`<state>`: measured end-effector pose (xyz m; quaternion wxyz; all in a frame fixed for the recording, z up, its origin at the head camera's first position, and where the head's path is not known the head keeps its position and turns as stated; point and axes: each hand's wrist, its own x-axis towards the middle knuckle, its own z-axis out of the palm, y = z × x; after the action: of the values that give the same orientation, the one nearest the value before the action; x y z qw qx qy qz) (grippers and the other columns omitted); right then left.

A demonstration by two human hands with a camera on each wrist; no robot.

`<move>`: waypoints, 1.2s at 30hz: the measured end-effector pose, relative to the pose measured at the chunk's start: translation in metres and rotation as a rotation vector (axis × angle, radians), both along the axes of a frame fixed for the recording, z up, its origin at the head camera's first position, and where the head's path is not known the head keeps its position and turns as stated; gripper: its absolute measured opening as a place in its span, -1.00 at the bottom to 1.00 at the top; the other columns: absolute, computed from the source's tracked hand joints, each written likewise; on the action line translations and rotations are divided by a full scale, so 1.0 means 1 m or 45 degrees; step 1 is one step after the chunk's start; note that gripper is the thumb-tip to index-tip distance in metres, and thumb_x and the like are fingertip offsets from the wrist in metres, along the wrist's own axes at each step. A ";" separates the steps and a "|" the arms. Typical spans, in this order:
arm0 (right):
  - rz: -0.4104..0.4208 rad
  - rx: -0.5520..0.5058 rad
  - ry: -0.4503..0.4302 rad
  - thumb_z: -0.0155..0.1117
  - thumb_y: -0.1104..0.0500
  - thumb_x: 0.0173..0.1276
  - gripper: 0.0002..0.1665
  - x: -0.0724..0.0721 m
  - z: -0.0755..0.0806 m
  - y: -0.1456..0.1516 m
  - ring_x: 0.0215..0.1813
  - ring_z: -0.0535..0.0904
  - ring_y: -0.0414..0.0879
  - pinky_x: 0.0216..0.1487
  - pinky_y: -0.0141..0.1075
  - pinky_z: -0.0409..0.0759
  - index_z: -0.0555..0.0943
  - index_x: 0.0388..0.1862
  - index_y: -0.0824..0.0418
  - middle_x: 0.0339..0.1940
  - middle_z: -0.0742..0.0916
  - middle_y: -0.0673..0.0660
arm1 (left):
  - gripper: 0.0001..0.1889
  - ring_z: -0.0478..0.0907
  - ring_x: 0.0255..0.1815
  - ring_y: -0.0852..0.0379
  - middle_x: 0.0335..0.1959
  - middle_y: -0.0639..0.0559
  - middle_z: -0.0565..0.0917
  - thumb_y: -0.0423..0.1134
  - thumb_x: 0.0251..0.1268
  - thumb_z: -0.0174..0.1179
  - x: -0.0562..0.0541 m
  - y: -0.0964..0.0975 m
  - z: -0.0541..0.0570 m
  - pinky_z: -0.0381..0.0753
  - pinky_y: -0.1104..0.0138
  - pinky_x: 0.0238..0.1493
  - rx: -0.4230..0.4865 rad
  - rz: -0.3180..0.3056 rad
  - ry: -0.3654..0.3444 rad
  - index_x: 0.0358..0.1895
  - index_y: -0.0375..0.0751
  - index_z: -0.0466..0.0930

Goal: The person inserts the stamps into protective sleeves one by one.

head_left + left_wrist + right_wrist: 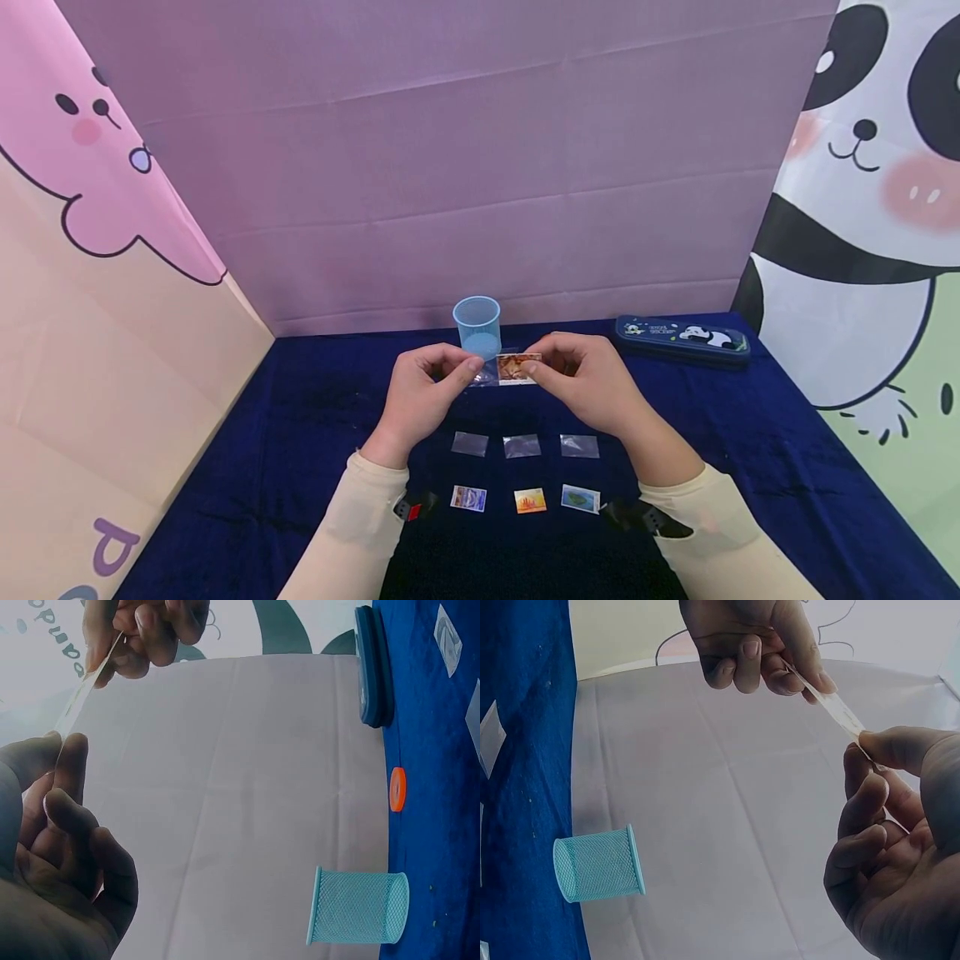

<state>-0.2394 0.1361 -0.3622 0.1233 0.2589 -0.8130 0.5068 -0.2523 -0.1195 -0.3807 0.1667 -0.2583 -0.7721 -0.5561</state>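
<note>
Both hands are raised over the dark blue cloth, close together. My left hand [427, 396] pinches the left edge of a small clear plastic bag [486, 374] between thumb and forefinger. Opposite it, my right hand [592, 383] pinches a small brown picture card [513, 368] with a white border. Card and bag overlap; how far the card lies inside the bag cannot be told. In both wrist views the thin piece is seen nearly edge-on, stretched between the two hands.
Three clear bags [522, 446] lie in a row, with three picture cards [530, 500] nearer the body. Behind the hands stands a light blue mesh cup [477, 315]. A panda pencil case [682, 340] lies at the back right. The left wrist view shows an orange disc [397, 789].
</note>
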 end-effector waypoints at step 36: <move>-0.011 0.000 -0.005 0.42 0.16 0.49 -0.93 0.001 0.002 0.000 -0.49 0.44 -0.03 -0.49 -0.30 0.40 0.80 -0.14 0.10 -0.45 0.63 0.04 | -0.90 0.48 -0.43 0.06 -0.46 0.08 0.69 -0.21 0.43 0.39 0.001 0.000 0.002 0.47 0.30 -0.37 0.012 0.018 -0.007 -0.19 -0.13 0.85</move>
<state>-0.2387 0.1357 -0.3601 0.1240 0.2545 -0.8142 0.5068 -0.2516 -0.1199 -0.3790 0.1698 -0.2505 -0.7717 -0.5593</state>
